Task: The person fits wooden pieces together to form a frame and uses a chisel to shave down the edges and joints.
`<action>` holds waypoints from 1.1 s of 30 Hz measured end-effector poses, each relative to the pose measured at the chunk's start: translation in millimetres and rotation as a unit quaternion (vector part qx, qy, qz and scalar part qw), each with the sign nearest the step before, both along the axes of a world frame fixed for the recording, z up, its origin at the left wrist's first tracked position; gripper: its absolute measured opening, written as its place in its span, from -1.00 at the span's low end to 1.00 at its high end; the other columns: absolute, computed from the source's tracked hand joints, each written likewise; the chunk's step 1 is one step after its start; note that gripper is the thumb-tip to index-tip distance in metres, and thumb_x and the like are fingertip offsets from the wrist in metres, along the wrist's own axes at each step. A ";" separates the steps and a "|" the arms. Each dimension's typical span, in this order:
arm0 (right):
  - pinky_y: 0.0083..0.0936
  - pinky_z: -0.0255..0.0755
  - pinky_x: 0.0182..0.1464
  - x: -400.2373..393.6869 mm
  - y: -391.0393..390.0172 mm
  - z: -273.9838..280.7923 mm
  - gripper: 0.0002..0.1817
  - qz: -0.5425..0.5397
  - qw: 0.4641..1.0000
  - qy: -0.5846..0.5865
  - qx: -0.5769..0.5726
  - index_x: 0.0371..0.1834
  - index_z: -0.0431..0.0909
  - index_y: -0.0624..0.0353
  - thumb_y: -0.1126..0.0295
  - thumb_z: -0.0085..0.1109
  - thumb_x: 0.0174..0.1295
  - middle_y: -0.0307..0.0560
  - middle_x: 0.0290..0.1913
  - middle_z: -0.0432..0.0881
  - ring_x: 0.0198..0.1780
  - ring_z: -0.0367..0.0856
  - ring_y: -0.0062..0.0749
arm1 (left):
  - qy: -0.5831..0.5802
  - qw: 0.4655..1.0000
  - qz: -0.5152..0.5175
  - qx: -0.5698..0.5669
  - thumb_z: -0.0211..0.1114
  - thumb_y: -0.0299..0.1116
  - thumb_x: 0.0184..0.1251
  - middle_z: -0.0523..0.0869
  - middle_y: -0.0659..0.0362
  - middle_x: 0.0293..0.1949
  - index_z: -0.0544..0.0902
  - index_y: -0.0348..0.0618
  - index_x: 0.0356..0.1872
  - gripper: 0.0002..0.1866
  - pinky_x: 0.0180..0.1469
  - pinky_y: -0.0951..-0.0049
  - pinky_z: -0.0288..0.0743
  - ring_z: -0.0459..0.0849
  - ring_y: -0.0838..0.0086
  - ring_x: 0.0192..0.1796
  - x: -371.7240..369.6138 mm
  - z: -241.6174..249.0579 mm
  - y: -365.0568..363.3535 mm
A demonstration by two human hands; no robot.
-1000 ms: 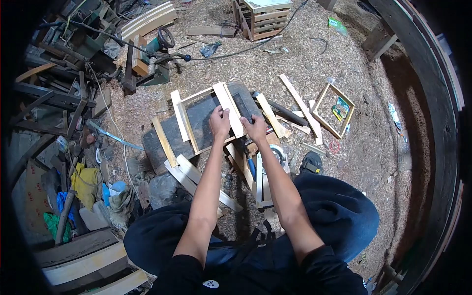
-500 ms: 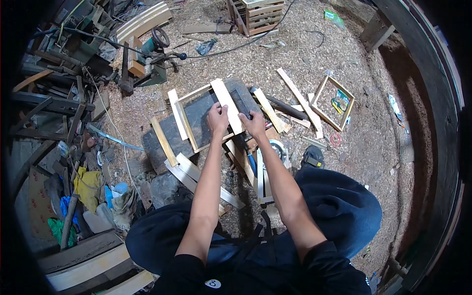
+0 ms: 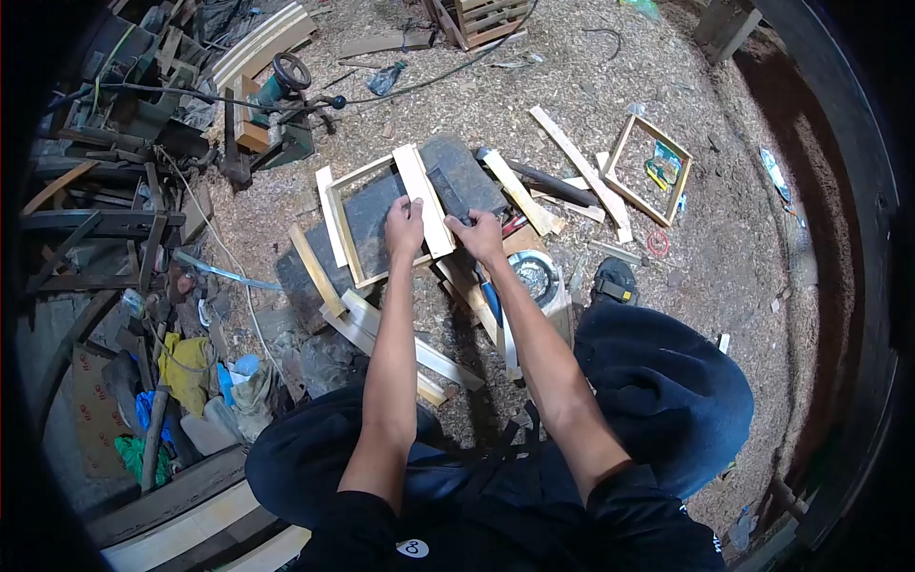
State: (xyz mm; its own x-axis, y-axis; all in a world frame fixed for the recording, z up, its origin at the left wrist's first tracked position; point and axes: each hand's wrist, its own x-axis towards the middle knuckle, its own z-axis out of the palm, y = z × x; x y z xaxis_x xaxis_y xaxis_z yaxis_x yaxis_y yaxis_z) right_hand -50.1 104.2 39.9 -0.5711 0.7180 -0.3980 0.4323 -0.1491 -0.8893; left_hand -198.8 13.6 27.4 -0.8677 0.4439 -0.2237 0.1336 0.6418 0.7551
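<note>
Pale flat board (image 3: pixel 422 195), lying lengthwise along one side of rectangular wooden frame (image 3: pixel 345 234), both on dark block (image 3: pixel 370 212)

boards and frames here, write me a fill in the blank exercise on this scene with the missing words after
The wide board beside the right hand is made of ____. The tool handle is nearer the right hand than the ____ hand. In this view, the frame on the ground lies to the ____ of the dark block. The cloth in the heap is ____.

wood; left; right; yellow
</note>
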 end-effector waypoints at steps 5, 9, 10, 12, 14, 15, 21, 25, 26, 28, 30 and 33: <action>-0.37 0.53 -0.19 3.3 -6.8 19.5 -0.53 0.003 1.000 0.001 0.021 -0.20 0.70 0.35 0.10 0.43 0.06 0.14 -0.36 0.74 -0.34 0.73 -0.23 | 0.058 0.998 -0.009 -0.018 0.20 -0.20 0.45 0.77 -0.02 -0.17 0.50 -0.32 0.19 -0.55 -0.23 0.44 0.59 0.76 0.40 -0.21 11.7 10.3 -3.7; -0.38 0.53 -0.20 1.9 -8.3 16.2 -0.55 -0.012 0.999 0.020 0.022 -0.20 0.70 0.34 0.12 0.43 0.07 0.12 -0.37 0.74 -0.35 0.73 -0.26 | -0.057 0.997 0.005 0.047 0.24 -0.12 0.37 0.74 -0.13 -0.06 0.57 -0.19 0.16 -0.54 0.10 0.21 0.51 0.72 0.11 0.02 4.3 5.7 -4.0; -0.38 0.53 -0.20 2.2 -8.7 14.5 -0.55 -0.012 0.999 0.020 0.024 -0.20 0.70 0.34 0.12 0.43 0.07 0.12 -0.37 0.74 -0.35 0.73 -0.26 | -0.057 0.997 0.005 0.049 0.24 -0.12 0.37 0.74 -0.13 -0.06 0.57 -0.19 0.16 -0.54 0.10 0.21 0.51 0.72 0.11 0.02 4.7 5.8 -3.7; -0.44 0.50 -0.26 1.2 -9.9 11.3 -0.44 -0.025 0.998 0.052 0.037 -0.26 0.67 0.48 0.05 0.46 0.06 0.07 -0.43 0.72 -0.41 0.63 -0.45 | -0.025 0.999 0.001 0.021 0.24 -0.15 0.37 0.73 -0.15 -0.05 0.56 -0.20 0.17 -0.55 0.09 0.24 0.52 0.73 0.13 0.02 4.5 5.9 -3.7; -0.45 0.50 -0.25 -0.3 -9.1 6.5 -0.46 -0.023 0.998 0.043 0.045 -0.26 0.68 0.46 0.06 0.45 0.07 0.06 -0.43 0.72 -0.41 0.63 -0.46 | -0.016 0.999 -0.012 0.029 0.21 -0.20 0.41 0.75 -0.09 -0.10 0.51 -0.26 0.19 -0.55 -0.04 0.33 0.56 0.74 0.26 -0.09 2.4 5.3 -4.3; -0.46 0.50 -0.25 0.5 -9.1 5.6 -0.48 -0.022 0.998 0.034 0.050 -0.26 0.68 0.44 0.06 0.45 0.08 0.04 -0.42 0.73 -0.40 0.63 -0.47 | -0.006 0.999 -0.026 0.036 0.18 -0.25 0.45 0.77 -0.03 -0.16 0.46 -0.32 0.22 -0.56 -0.17 0.42 0.59 0.75 0.40 -0.21 3.1 4.9 -5.3; -0.47 0.48 -0.28 0.3 -8.4 3.1 -0.54 -0.013 0.998 0.057 0.025 -0.26 0.70 0.39 0.09 0.43 0.12 -0.03 -0.44 0.72 -0.42 0.60 -0.53 | -0.019 0.999 -0.006 0.030 0.23 -0.14 0.38 0.72 -0.15 -0.03 0.57 -0.21 0.17 -0.55 0.12 0.24 0.50 0.71 0.13 0.04 4.3 12.5 -5.8; -0.47 0.47 -0.30 1.2 -9.2 13.0 -0.53 -0.016 0.997 0.069 0.021 -0.28 0.69 0.40 0.09 0.43 0.11 -0.03 -0.46 0.71 -0.43 0.59 -0.54 | -0.010 0.999 0.003 0.036 0.23 -0.14 0.38 0.73 -0.15 -0.04 0.57 -0.21 0.16 -0.55 0.12 0.25 0.50 0.72 0.14 0.04 11.1 19.6 -4.6; -0.47 0.47 -0.30 1.9 -8.2 16.9 -0.52 -0.014 0.998 0.057 0.017 -0.29 0.69 0.41 0.09 0.44 0.11 -0.02 -0.46 0.71 -0.43 0.59 -0.54 | 0.008 1.000 0.000 0.026 0.21 -0.18 0.41 0.75 -0.10 -0.09 0.54 -0.26 0.17 -0.56 0.06 0.33 0.53 0.73 0.25 -0.04 12.8 21.3 -4.3; -0.47 0.47 -0.30 3.0 -8.9 19.3 -0.52 -0.011 0.999 0.045 0.014 -0.30 0.69 0.42 0.08 0.44 0.10 -0.01 -0.46 0.71 -0.43 0.58 -0.54 | 0.026 1.000 -0.003 0.017 0.19 -0.22 0.45 0.77 -0.05 -0.14 0.51 -0.32 0.18 -0.57 -0.01 0.41 0.55 0.75 0.37 -0.12 10.5 11.6 -6.4; -0.45 0.47 -0.30 2.6 -8.8 20.0 -0.49 -0.021 0.998 0.041 0.036 -0.29 0.68 0.44 0.07 0.44 0.09 0.00 -0.47 0.70 -0.44 0.58 -0.52 | -0.029 0.998 0.023 0.056 0.24 -0.12 0.37 0.73 -0.13 -0.04 0.58 -0.19 0.14 -0.56 0.13 0.25 0.50 0.72 0.14 0.04 7.5 3.2 -6.5; -0.40 0.51 -0.23 1.6 -7.8 18.7 -0.63 -0.009 0.999 0.033 0.017 -0.23 0.72 0.28 0.15 0.42 0.11 0.04 -0.41 0.74 -0.40 0.68 -0.40 | 0.011 0.997 0.008 0.072 0.18 -0.24 0.47 0.78 0.01 -0.18 0.52 -0.29 0.17 -0.61 -0.06 0.43 0.54 0.74 0.43 -0.17 7.2 -3.5 -6.8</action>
State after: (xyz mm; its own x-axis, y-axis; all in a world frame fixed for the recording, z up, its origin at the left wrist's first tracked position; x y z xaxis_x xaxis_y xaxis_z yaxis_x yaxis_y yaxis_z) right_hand -48.5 96.4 58.6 -0.5823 0.7410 -0.3346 0.3697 -0.1252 -0.9207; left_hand -191.5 6.8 23.9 -0.8793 0.4552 -0.1399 0.1412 0.5299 0.8362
